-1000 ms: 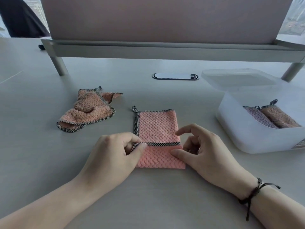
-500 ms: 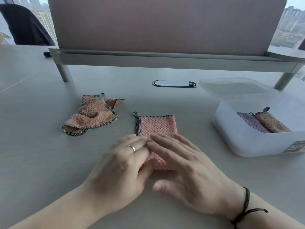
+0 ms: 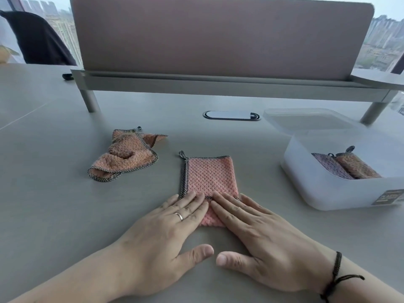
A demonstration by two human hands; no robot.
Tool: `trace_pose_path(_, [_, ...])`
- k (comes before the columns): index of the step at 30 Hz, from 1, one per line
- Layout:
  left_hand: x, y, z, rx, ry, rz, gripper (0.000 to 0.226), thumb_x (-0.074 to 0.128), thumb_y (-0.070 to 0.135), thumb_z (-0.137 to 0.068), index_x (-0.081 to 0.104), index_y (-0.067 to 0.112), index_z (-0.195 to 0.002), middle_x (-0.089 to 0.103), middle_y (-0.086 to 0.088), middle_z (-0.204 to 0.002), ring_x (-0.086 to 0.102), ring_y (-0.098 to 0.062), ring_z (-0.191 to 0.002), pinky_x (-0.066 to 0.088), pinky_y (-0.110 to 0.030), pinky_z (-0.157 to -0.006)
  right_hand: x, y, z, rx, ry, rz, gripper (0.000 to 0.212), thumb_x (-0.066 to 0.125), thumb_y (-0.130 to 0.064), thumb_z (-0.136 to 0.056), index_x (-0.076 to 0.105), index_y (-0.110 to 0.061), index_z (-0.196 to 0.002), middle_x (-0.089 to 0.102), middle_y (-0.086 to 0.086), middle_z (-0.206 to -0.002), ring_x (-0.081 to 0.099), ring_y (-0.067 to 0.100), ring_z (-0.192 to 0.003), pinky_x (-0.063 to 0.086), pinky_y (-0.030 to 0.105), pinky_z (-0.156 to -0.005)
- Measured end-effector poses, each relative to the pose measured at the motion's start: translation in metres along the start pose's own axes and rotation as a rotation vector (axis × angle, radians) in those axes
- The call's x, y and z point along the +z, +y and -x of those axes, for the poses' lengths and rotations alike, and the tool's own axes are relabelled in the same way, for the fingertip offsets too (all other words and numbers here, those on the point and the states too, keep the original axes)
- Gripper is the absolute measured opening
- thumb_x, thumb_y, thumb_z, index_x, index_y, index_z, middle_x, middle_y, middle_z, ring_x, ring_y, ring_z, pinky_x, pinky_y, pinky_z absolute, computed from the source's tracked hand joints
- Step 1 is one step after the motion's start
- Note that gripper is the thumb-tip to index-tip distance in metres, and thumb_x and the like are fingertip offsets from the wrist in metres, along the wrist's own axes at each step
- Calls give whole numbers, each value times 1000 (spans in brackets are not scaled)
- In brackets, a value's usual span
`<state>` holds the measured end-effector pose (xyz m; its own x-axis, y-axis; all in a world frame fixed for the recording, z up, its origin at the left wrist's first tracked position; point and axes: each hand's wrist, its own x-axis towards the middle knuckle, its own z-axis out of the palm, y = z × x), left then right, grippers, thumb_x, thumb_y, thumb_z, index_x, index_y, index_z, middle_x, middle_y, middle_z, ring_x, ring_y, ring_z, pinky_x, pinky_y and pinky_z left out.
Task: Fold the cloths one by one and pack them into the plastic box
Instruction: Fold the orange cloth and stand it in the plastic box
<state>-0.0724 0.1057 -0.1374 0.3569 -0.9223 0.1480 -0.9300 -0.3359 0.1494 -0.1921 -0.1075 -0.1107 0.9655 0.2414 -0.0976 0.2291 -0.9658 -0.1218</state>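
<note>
Pink waffle-weave cloth (image 3: 209, 178), checked trim: lies flat on the grey surface (image 3: 54, 204) at centre, folded to a narrow rectangle, hanging loop at its 11 o'clock corner. Its near end has just been turned over onto the rest.

Left hand (image 3: 166, 232) and right hand (image 3: 262, 237): both flat, palm down, fingers straight and together, side by side with thumbs nearly touching; fingertips press the cloth's near fold. Neither grips anything.

Change from a second ago: the left hand then pinched the trimmed edge and the right hand hovered with curled fingers. Half a second ago both covered the fold; now they have spread flat to crease it. Judged meaning: the fold is set, and the cloth is close to ready for lifting.

Crumpled peach cloth (image 3: 126, 156): at 10 o'clock from the folded one, well apart, unfolded, position unchanged.

Plastic box (image 3: 328, 193): translucent, at 3 o'clock, open, holding two rolled cloths (image 3: 347, 167). Lid (image 3: 306, 121) rests behind it at 12 o'clock.

Judged progress: two packed, one nearly folded, one waiting.
</note>
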Motion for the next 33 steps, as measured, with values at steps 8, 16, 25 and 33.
trace_pose_path(8, [-10, -21, -33, -219, 548, 425, 44, 49, 54, -92, 73, 24, -114, 69, 23, -104, 58, 15, -104, 41, -9, -95, 0, 36, -34, 418, 710, -647, 45, 46, -63, -92, 71, -30, -109, 67, -18, -112, 60, 2, -113, 46, 30, -98])
trace_pose_path(16, [-6, -74, -106, -319, 360, 193, 69, 43, 69, -81, 59, 25, -132, 58, 5, -136, 47, -18, -131, 36, -43, -112, -14, 74, -107, 773, 438, -390, 33, 62, -70, -75, 65, -38, -80, 57, -11, -97, 50, 18, -106, 35, 35, -91])
trace_pose_path(25, [-5, -76, -133, -188, 232, 189, 69, 58, 67, -80, 48, 39, -142, 65, 15, -121, 53, -10, -118, 22, -34, -107, -8, 85, -113, 215, 638, -1283, 25, 73, 2, -79, 58, -14, -90, 64, 4, -75, 56, 21, -73, 45, 32, -66])
trace_pose_path(33, [-22, -99, -125, -286, 240, 527, 19, 89, 34, -70, 73, 32, -80, 69, 22, -69, 58, -3, -58, 50, -23, -64, -10, 89, -108, 289, 629, -1226, 49, 64, 17, -81, 68, -23, -109, 62, -1, -88, 56, 11, -75, 48, 23, -74])
